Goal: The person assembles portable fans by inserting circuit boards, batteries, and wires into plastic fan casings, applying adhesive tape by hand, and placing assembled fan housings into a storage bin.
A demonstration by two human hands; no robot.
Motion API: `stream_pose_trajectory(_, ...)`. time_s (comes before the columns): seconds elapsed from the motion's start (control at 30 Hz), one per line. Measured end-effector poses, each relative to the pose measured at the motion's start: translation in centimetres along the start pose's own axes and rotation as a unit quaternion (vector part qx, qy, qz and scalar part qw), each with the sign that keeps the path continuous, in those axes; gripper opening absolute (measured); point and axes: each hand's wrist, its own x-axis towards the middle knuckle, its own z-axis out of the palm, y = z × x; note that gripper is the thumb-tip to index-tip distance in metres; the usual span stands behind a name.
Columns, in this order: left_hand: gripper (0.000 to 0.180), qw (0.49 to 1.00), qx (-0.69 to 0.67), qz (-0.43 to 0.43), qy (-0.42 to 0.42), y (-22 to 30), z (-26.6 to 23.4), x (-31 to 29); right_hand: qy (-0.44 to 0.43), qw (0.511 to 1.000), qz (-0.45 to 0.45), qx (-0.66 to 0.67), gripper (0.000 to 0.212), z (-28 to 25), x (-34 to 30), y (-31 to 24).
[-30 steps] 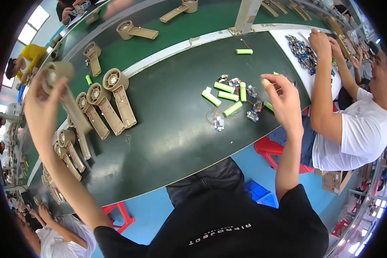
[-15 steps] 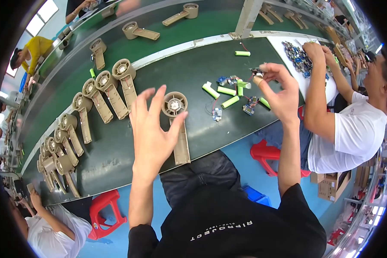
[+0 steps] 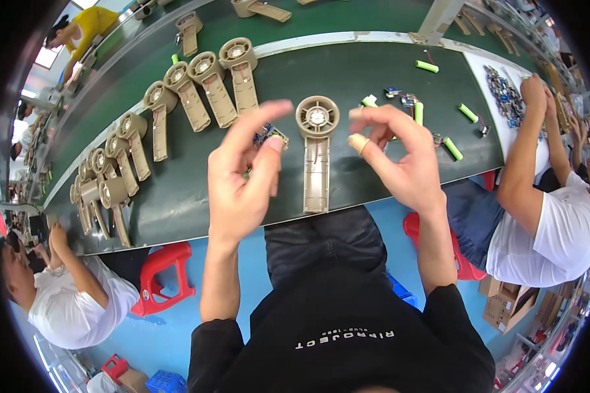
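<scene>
A beige handheld fan housing [image 3: 316, 173] lies on the dark green work surface between my hands, its round fan head pointing away from me and its hollow handle toward me. My left hand [image 3: 239, 187], left of the fan, pinches a small blue circuit board [image 3: 270, 135] between thumb and fingers; part of the board is hidden. To the right of the fan head, my right hand [image 3: 410, 164] has thumb and forefinger apart with nothing visible between them. Tape wraps its thumb tip. Beyond that hand lie green battery cells [image 3: 419, 113] with wires and small boards [image 3: 392, 92], partly covered by it.
Several more fan housings [image 3: 211, 88] stand in a curved row at the left. A co-worker in a white shirt [image 3: 544, 229] sits at the right by a pile of circuit boards [image 3: 503, 95]. Another person [image 3: 78, 301] sits at the left near a red stool [image 3: 166, 278].
My left hand was empty and now holds a circuit board. My right hand, which had a small board at its fingertips, has come in toward the fan and opened. The view has shifted.
</scene>
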Motion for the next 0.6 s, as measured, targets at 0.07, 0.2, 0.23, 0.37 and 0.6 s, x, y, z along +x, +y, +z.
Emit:
stream_pose_trajectory(0.07,0.022,0.968,0.217,0.123,-0.007,-1.7,0.0,-0.2,-0.067,0.992,0.102,0.01,0.024,0.6,-0.8,1.0)
stream_pose_trajectory(0.2,0.014,0.929,0.332,0.158,-0.032,-3.3,1.1,-1.4,-0.1,0.989,0.109,0.026,0.02,2.5,-1.7,1.7)
stream_pose_trajectory(0.23,0.014,0.93,0.333,0.156,-0.031,-3.9,1.3,-1.4,-0.097,0.99,0.101,0.034,0.021,3.0,-1.7,1.8)
stream_pose_trajectory(0.37,0.012,0.942,0.32,0.093,-0.027,-4.1,1.7,-0.9,-0.102,0.989,0.103,0.037,0.021,4.0,-1.7,1.8)
stream_pose_trajectory(0.6,0.012,0.968,0.245,-0.03,-0.033,-4.2,1.3,-0.7,-0.066,0.996,-0.039,-0.039,0.017,5.7,-2.3,3.8)
